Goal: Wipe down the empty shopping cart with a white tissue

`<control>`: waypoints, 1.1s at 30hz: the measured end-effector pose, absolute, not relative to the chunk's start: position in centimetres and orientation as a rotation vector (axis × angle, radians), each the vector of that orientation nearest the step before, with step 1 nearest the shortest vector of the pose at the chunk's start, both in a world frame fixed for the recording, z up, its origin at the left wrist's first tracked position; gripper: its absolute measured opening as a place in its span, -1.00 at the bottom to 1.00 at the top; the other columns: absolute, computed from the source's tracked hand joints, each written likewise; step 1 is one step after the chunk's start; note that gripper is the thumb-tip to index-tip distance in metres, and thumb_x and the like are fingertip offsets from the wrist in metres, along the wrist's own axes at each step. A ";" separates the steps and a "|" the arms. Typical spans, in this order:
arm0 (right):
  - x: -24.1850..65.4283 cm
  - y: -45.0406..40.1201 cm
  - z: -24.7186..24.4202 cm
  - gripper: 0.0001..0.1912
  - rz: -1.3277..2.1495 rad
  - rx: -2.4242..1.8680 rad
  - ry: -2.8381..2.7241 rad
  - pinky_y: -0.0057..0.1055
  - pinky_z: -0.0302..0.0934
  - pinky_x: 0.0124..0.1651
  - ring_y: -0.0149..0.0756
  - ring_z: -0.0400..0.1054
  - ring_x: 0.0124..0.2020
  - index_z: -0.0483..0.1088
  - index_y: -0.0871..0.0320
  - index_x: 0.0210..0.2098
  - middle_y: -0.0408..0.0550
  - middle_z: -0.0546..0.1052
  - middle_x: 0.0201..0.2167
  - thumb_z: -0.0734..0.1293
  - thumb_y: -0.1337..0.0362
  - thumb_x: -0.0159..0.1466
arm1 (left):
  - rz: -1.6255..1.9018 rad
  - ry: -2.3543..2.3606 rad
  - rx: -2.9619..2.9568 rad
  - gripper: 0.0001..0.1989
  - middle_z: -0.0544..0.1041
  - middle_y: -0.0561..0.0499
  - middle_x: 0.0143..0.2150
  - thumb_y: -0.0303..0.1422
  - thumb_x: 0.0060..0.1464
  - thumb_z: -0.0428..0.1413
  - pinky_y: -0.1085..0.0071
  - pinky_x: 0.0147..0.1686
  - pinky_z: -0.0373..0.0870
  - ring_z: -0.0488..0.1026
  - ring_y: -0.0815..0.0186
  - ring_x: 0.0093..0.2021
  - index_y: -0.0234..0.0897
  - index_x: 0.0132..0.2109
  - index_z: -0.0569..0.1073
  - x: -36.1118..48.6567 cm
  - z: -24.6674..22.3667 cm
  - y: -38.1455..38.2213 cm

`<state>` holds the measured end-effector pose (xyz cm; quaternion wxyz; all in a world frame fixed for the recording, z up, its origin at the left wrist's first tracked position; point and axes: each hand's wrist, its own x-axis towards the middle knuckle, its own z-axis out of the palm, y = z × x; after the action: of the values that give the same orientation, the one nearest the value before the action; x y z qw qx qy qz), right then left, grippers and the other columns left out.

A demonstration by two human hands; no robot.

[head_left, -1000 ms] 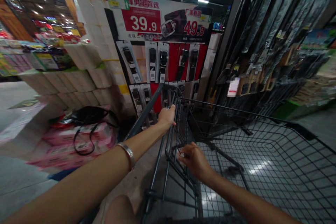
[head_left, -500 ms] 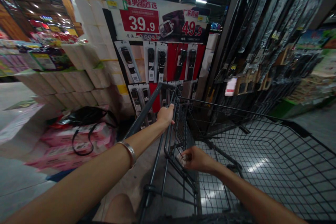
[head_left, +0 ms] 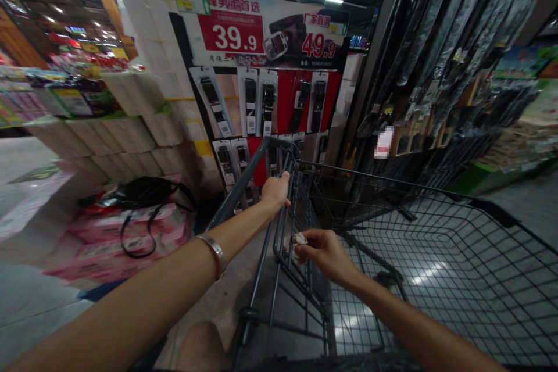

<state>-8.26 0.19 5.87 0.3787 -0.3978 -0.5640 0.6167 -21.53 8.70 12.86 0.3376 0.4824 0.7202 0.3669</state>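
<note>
A dark grey wire shopping cart (head_left: pixel 392 183) stands before me, its handle bar (head_left: pixel 238 189) slanting up from the lower left. My left hand (head_left: pixel 275 190) is closed around the thin metal bars at the far end of the handle, thumb up; a silver bracelet (head_left: pixel 215 253) circles that wrist. Pinched between the thumb and fingers of my right hand (head_left: pixel 329 253) is a crumpled whitish tissue (head_left: pixel 300 239). It is at the upright wire panel (head_left: pixel 283 250) below the handle; whether it touches the wires I cannot tell.
Ahead is a rack of packaged belts (head_left: pixel 269 102) under a price sign (head_left: pixel 261 29). Black plastic-wrapped goods (head_left: pixel 431 35) hang at the right. On the left are stacked paper rolls (head_left: pixel 108 136) and pink packs (head_left: pixel 131 238) with a black bag (head_left: pixel 143 190) on top.
My right hand has risen slightly along the wire panel with the tissue, which now shows more clearly. My left hand and the cart have stayed in place.
</note>
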 end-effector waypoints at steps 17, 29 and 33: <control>-6.4 1.2 1.8 -0.81 1.157 -1.458 -2.153 -0.55 -0.04 -0.55 -0.45 0.24 -0.63 0.33 0.21 -0.74 -0.22 0.32 -0.77 0.21 0.56 -0.12 | 1.024 1.823 1.228 -0.66 0.20 0.16 -0.69 -0.15 0.17 -0.11 0.51 -0.65 0.21 0.40 0.33 -0.69 -0.32 -0.39 0.30 -21.5 12.5 8.8; -6.0 2.4 2.5 -0.83 0.827 -1.489 -2.085 -0.52 -0.15 -0.54 -0.51 0.11 -0.62 0.31 0.23 -0.69 -0.22 0.26 -0.72 0.23 0.51 -0.02 | 1.036 1.826 1.188 -0.68 0.25 0.13 -0.63 -0.15 0.17 -0.10 0.52 -0.69 0.19 0.37 0.37 -0.70 -0.33 -0.35 0.31 -21.4 12.5 8.9; -6.7 2.1 1.4 -0.82 0.930 -1.402 -2.058 -0.54 -0.15 -0.54 -0.52 0.12 -0.60 0.28 0.22 -0.69 -0.25 0.25 -0.71 0.21 0.53 -0.02 | 1.028 1.841 1.182 -0.68 0.29 0.12 -0.62 -0.15 0.17 -0.10 0.52 -0.69 0.21 0.36 0.38 -0.71 -0.34 -0.33 0.32 -21.4 12.5 9.0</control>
<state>-6.71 2.07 1.43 0.2391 -0.5122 -0.7518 0.3395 -21.37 8.97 12.50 0.3545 0.4571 0.7121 0.3978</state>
